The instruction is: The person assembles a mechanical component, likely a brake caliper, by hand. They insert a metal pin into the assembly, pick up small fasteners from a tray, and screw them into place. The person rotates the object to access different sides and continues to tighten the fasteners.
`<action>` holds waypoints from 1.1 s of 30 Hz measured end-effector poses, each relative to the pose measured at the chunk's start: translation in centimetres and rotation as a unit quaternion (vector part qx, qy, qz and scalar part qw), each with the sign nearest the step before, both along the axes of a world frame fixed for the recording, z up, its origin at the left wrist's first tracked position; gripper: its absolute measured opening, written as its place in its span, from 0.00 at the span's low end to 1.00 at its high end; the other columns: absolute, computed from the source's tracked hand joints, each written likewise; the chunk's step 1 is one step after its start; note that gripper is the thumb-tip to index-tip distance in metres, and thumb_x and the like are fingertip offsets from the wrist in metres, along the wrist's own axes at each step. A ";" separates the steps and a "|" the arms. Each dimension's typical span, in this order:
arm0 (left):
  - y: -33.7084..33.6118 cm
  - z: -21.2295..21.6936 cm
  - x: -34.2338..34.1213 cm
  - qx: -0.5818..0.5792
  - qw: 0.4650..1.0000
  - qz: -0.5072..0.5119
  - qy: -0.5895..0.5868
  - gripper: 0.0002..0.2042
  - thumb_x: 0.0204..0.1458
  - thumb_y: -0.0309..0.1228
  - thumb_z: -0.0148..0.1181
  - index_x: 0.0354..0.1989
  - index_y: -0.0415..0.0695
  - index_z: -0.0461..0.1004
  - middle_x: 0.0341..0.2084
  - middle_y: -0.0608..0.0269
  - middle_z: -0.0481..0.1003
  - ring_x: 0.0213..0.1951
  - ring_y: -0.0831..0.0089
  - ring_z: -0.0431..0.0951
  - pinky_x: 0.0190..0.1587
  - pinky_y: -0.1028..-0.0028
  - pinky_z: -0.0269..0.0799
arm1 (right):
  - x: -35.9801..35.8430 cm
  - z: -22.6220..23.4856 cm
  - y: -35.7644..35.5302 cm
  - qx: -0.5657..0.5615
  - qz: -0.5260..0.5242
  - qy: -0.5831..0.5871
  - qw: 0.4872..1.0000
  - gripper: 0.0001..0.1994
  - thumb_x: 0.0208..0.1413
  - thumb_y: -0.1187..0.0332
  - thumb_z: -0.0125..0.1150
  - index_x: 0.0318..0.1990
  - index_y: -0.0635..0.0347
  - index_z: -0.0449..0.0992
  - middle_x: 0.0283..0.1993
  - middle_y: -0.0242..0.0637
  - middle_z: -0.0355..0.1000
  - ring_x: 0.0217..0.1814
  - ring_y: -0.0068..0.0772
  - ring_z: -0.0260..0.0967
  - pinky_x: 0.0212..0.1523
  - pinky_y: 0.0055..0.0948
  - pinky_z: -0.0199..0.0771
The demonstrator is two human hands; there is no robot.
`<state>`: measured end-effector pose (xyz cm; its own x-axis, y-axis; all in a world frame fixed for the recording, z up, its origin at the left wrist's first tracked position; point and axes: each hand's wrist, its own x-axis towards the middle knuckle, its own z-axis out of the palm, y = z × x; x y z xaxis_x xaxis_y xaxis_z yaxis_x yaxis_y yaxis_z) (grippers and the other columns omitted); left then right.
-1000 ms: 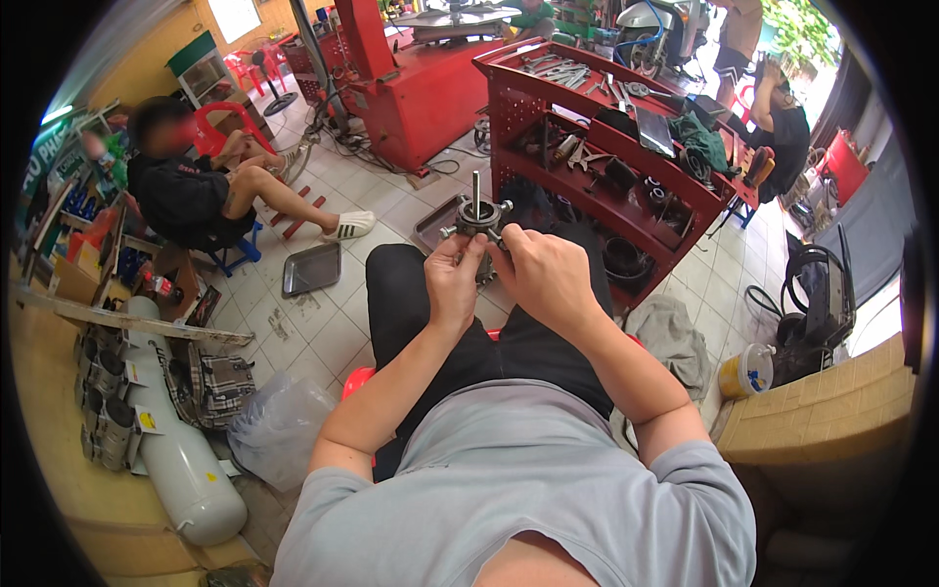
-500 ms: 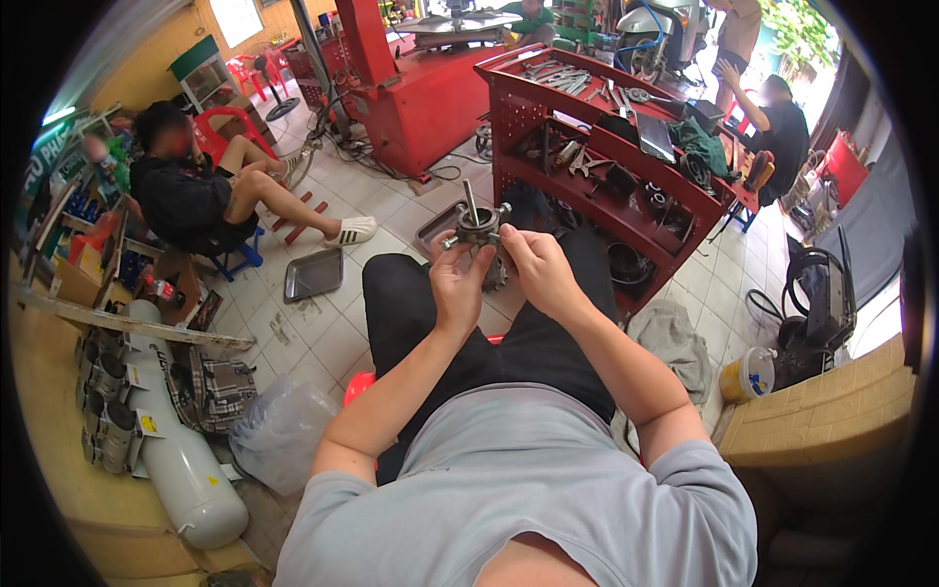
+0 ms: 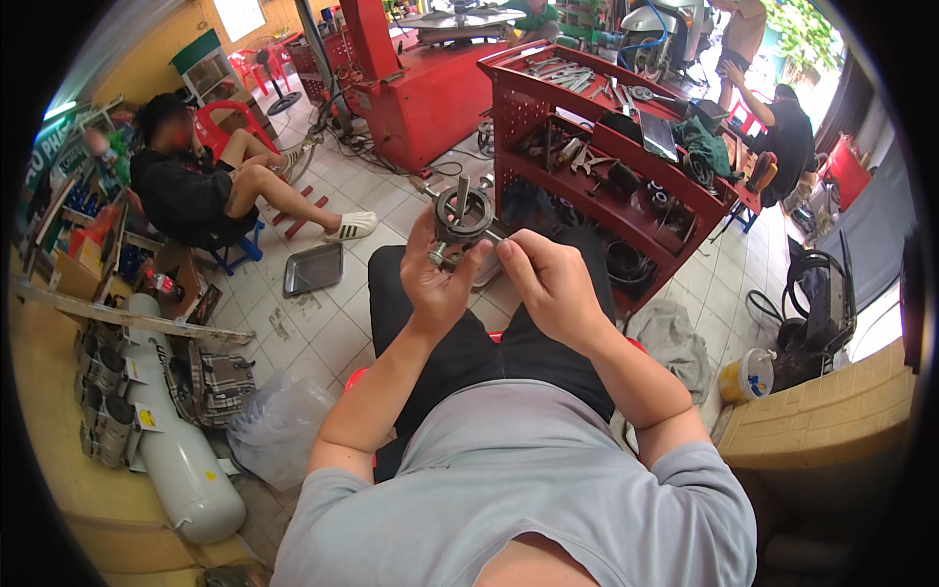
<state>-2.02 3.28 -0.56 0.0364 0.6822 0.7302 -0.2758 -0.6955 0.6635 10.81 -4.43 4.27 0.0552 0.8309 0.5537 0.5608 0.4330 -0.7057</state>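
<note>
Above my knees, a dark metal ring-shaped fixture (image 3: 460,232) is held up. Several bolts stick out around its rim, and a metal rod (image 3: 463,196) rises in its opening. My left hand (image 3: 436,282) grips the ring from below and the left, fingers mostly behind it and thumb at its near side. My right hand (image 3: 558,284) is closed in a pinch at the right side of the ring, thumb and forefinger on the end of a bolt that points toward it. Its other fingers are curled in.
A red tool cart (image 3: 597,127) with wrenches stands ahead right. A metal tray (image 3: 314,269) lies on the tiled floor near a seated person (image 3: 191,186). At left are a grey cylinder (image 3: 186,460) and a plastic bag (image 3: 279,430); a bucket (image 3: 746,376) stands right.
The ring has tilted so its opening faces me more, and has shifted slightly left. My left hand has moved a little left with it; my right hand stays at its right side.
</note>
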 end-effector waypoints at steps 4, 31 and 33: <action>1.3 0.3 -1.6 0.156 0.984 0.073 0.050 0.14 0.42 0.22 0.69 0.39 0.35 0.77 0.54 0.45 0.68 0.50 0.58 0.75 0.47 0.70 0.75 | -0.3 0.4 -0.4 0.118 -0.033 -0.096 0.988 0.11 0.58 0.65 0.55 0.27 0.61 0.70 0.18 0.38 0.66 0.19 0.42 0.65 0.19 0.34 0.61; 0.7 2.2 -3.2 0.239 0.958 0.109 0.116 0.08 0.39 0.23 0.70 0.30 0.37 0.79 0.53 0.38 0.67 0.53 0.48 0.72 0.50 0.62 0.73 | -0.2 1.1 -1.7 0.192 -0.050 -0.185 0.963 0.06 0.51 0.69 0.61 0.30 0.58 0.70 0.19 0.33 0.67 0.17 0.34 0.65 0.19 0.30 0.60; 0.6 2.4 -3.0 0.247 0.955 0.115 0.122 0.08 0.39 0.24 0.70 0.29 0.39 0.79 0.52 0.38 0.68 0.53 0.48 0.72 0.50 0.62 0.73 | 0.0 1.0 -1.7 0.171 -0.034 -0.172 0.970 0.06 0.51 0.69 0.61 0.30 0.57 0.70 0.19 0.33 0.67 0.17 0.34 0.64 0.19 0.30 0.60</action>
